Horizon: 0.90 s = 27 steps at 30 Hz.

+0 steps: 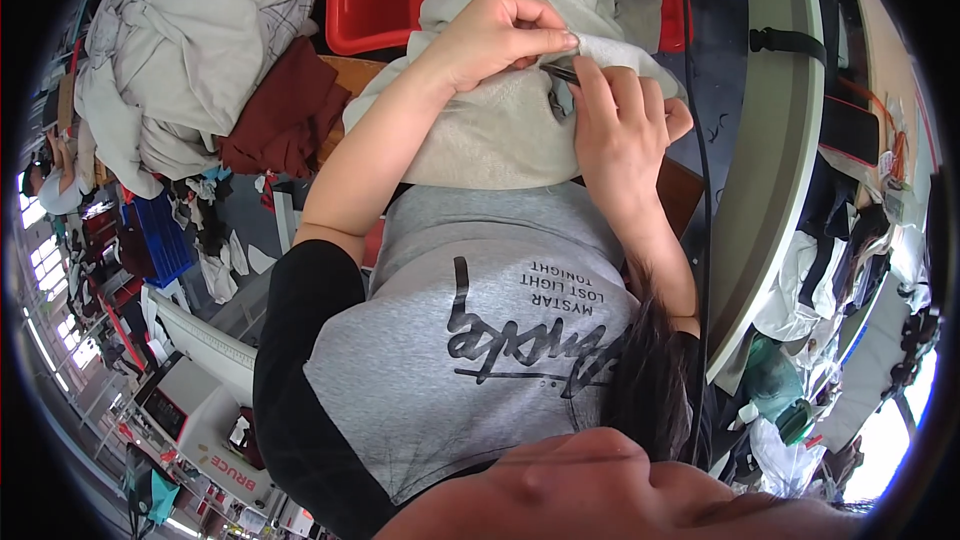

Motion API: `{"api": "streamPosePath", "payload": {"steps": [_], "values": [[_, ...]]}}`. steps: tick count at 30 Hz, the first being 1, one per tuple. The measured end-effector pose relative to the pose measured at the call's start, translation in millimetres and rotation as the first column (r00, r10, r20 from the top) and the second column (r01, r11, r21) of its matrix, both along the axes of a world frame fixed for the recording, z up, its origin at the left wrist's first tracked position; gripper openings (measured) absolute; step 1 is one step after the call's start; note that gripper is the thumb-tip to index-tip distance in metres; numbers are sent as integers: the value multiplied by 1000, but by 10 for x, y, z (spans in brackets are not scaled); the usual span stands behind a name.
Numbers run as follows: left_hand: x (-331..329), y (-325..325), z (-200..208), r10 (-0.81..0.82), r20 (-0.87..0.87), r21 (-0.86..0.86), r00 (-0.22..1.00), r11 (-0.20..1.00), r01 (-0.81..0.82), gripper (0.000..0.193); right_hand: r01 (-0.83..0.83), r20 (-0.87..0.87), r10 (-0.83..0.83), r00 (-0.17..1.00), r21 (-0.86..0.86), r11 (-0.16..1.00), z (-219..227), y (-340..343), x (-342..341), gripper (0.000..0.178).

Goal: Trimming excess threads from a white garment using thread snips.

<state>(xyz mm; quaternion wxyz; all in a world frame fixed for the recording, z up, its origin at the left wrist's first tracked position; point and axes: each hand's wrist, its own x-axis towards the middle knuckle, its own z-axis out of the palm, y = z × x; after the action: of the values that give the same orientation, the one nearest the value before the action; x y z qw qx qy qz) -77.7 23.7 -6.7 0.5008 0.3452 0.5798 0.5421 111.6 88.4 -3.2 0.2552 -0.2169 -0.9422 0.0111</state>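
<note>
Pale beige cloth (pixel 470 145) lay bunched before our grey shirt (pixel 420 260), partly hiding a red plastic bin (pixel 374 37); our left hand (pixel 495 38) pinched a fold of it, and beside that our right hand (pixel 622 120) gripped a small dark tool (pixel 561 73).

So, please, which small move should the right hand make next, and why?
Perhaps the right hand should ease its dark tool toward the pinched spot: the left hand pinches the pale fabric close beside the tool.
</note>
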Motion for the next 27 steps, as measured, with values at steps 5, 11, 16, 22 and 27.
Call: {"api": "streamPosePath", "payload": {"steps": [5,11,16,22,27], "values": [[-31,2,31,-11,-13,4,1000,1000,11,17,-5,-9,5,1000,30,1000,-16,-40,-41,24],[-28,20,13,-50,-1,0,999,999,50,14,-21,2,21,1000,54,998,5,-38,-50,24],[-43,9,36,-54,-26,3,998,999,55,11,0,-8,1,1000,79,997,0,-66,-54,26],[-49,20,30,-52,-33,5,998,999,52,11,34,-24,-32,999,78,996,-10,-80,-32,26],[-54,28,50,-60,-54,5,997,998,60,10,12,-32,-10,999,56,998,11,-68,-38,31]]}}
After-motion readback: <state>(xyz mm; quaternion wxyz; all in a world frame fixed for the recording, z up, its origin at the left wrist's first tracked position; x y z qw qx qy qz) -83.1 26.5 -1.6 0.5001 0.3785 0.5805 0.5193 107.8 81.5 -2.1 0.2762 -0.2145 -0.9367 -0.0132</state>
